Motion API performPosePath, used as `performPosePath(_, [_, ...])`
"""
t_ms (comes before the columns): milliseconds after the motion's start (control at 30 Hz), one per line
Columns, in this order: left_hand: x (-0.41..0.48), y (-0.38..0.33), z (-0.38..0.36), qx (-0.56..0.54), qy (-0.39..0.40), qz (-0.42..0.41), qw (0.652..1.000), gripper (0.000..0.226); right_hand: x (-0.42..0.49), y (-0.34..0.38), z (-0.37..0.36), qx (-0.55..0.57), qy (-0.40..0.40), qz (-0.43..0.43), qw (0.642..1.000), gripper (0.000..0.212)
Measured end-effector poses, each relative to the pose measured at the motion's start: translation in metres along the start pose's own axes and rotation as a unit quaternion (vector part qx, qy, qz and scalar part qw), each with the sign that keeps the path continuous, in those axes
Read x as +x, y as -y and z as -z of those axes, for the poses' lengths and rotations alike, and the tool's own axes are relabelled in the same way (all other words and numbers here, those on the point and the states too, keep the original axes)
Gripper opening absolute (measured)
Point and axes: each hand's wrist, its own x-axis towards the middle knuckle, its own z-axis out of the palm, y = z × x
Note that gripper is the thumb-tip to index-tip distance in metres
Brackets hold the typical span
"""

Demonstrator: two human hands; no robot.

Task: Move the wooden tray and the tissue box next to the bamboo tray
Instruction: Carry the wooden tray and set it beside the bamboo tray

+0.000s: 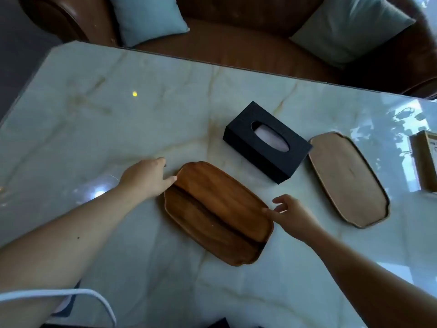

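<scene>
A dark brown wooden tray (218, 213) lies flat on the marble table (118, 119), near the middle. My left hand (147, 177) touches its far left rim with thumb and fingers. At the tray's right rim my right hand (292, 215) rests with fingers spread, fingertips on the edge. Just behind the tray stands a black tissue box (266, 143) with an oval slot on top. To the right of the box lies the pale bamboo tray (348, 178), empty.
A small cardboard box (425, 159) sits at the table's right edge. Beyond the far edge stands a brown leather sofa (236, 39) with light blue cushions (146, 17). A white cable (71, 292) loops at bottom left.
</scene>
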Motion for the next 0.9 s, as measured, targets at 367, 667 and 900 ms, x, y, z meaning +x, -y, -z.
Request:
performPosePath(367, [-0.009, 0.001, -0.013, -0.128, 0.057, 0.064, 0.988, 0.02, 0.003, -0.008, -0.017, -0.013, -0.012, -0.028, 0.999, 0.017])
performPosePath(667, [-0.019, -0.018, 0.02, -0.258, -0.051, 0.086, 0.961, 0.014, -0.024, -0.023, 0.006, 0.177, -0.02, 0.002, 0.984, 0.011])
performPosePath(900, [-0.036, -0.095, 0.05, -0.258, -0.086, 0.06, 0.96, 0.013, -0.037, -0.061, 0.058, 0.263, -0.023, 0.032, 0.964, 0.014])
